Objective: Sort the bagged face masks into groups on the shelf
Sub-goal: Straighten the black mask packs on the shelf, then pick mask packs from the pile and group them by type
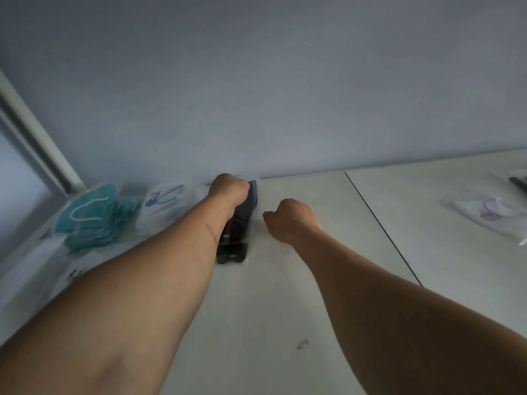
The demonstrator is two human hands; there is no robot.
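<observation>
A stack of bagged black masks (238, 235) lies on the white shelf (285, 295) near the back wall. My left hand (228, 191) rests on the far end of that stack, fingers curled over it. My right hand (291, 220) is just right of the stack, fingers curled, with nothing seen in it. Left of the black stack lie a bagged white mask with blue straps (162, 203) and a pile of bagged teal masks (91, 218). Another bagged white mask with purple straps (493, 215) lies at the far right.
More clear-bagged white masks (37, 275) lie at the left front under my left forearm. A dark seam (382, 226) splits the shelf top. A dark bagged item (519, 182) shows at the right edge. A window frame (34, 138) stands at the left.
</observation>
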